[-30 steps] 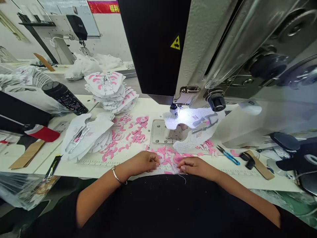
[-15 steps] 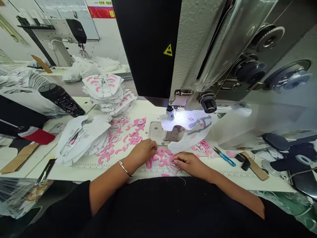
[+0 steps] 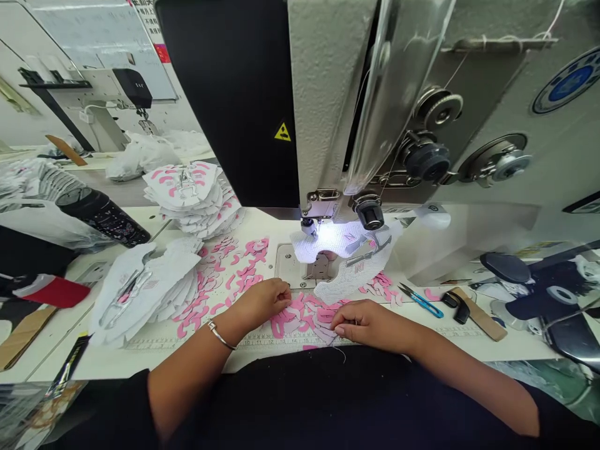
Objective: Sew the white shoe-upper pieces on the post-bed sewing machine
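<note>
My left hand (image 3: 265,304) is closed, its fingertips pressed together by the left edge of a heap of pink curved pieces (image 3: 304,314). Whatever it may be pinching is hidden. On the right side of that heap, my right hand (image 3: 370,324) has thumb and forefinger closed at the pieces; I cannot make out what is between them. Behind the hands, a white mesh shoe upper (image 3: 354,282) with grey patches lies under the lit presser foot (image 3: 308,228) of the sewing machine (image 3: 323,94). Neither hand touches the upper's far part.
Stacked white uppers (image 3: 145,290) lie at left, with another pile (image 3: 187,187) behind. Loose pink pieces (image 3: 244,269) spread between stack and machine. Blue thread snips (image 3: 422,301), a black tape-dispenser-like object (image 3: 457,306) and a cardboard strip (image 3: 485,319) lie right. A black bottle (image 3: 105,215) leans at left.
The camera view has shifted, so the machine appears further left and the table lower. Both hands stay at the pink heap with fingers closed; the upper remains under the foot.
</note>
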`<state>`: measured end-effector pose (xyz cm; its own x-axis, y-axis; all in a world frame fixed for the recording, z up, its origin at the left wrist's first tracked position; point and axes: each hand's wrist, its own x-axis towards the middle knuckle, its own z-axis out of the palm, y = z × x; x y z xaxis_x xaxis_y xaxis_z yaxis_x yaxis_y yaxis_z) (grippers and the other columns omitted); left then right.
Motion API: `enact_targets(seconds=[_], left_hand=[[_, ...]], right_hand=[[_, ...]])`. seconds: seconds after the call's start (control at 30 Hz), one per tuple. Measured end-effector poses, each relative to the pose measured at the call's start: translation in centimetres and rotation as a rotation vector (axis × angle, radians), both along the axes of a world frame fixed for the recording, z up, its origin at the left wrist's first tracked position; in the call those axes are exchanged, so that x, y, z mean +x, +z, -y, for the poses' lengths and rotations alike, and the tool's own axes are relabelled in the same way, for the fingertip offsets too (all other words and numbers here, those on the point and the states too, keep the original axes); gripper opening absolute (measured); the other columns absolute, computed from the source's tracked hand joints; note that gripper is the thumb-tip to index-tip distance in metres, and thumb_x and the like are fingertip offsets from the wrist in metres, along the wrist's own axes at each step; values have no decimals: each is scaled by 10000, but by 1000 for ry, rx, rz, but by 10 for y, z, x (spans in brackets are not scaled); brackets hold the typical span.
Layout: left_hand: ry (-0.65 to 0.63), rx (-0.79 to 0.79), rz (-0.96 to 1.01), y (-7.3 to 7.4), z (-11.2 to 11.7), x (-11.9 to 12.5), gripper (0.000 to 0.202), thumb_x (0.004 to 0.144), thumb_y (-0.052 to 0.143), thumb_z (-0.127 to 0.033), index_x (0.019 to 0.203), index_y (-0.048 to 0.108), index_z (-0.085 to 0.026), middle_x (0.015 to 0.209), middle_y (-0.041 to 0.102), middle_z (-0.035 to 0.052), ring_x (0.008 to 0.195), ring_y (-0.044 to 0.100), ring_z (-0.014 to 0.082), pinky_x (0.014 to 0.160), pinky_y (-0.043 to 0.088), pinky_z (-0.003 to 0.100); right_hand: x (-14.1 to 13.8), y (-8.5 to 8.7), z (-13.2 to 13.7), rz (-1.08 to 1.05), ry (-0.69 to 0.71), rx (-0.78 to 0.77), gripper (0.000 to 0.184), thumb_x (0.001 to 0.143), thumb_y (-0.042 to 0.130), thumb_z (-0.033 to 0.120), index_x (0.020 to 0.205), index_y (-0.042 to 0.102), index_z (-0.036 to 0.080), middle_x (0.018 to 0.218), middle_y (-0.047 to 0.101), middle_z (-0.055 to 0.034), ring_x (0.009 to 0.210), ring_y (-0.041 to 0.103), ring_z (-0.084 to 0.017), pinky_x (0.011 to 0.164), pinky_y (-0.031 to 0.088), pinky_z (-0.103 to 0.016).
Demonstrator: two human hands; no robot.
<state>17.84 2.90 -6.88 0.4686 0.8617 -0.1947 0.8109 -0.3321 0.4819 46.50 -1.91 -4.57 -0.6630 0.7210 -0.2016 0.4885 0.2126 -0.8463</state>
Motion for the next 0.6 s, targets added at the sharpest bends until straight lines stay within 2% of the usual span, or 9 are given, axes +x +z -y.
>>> enact_targets(seconds=[0.13, 0.33, 0.6], left_hand=[[-14, 42, -33, -7, 0, 5, 131, 831, 595, -286, 921, 665, -223, 933, 642, 37, 830, 596, 194, 720, 423, 296], [-42, 124, -111, -10, 2, 7, 104, 870, 566, -240, 810, 643, -204, 860, 646, 25, 775, 600, 188, 682, 414, 296], [-118, 275, -229, -15, 9, 4, 186, 950, 512, -316, 965, 645, -187, 915, 639, 68, 817, 616, 237, 695, 430, 334]], right_hand=[[-3, -6, 2, -5, -8, -12, 226, 914, 547, 377, 974, 709, 231, 956, 688, -23, 880, 629, -177, 784, 469, -272], [-5, -9, 5, -1, -38, 4, 217, 915, 556, 374, 953, 708, 224, 919, 676, -12, 858, 622, -158, 765, 463, -250], [-10, -10, 4, -9, -10, 51, 195, 913, 553, 327, 959, 709, 218, 919, 692, -15, 877, 620, -157, 777, 459, -249]])
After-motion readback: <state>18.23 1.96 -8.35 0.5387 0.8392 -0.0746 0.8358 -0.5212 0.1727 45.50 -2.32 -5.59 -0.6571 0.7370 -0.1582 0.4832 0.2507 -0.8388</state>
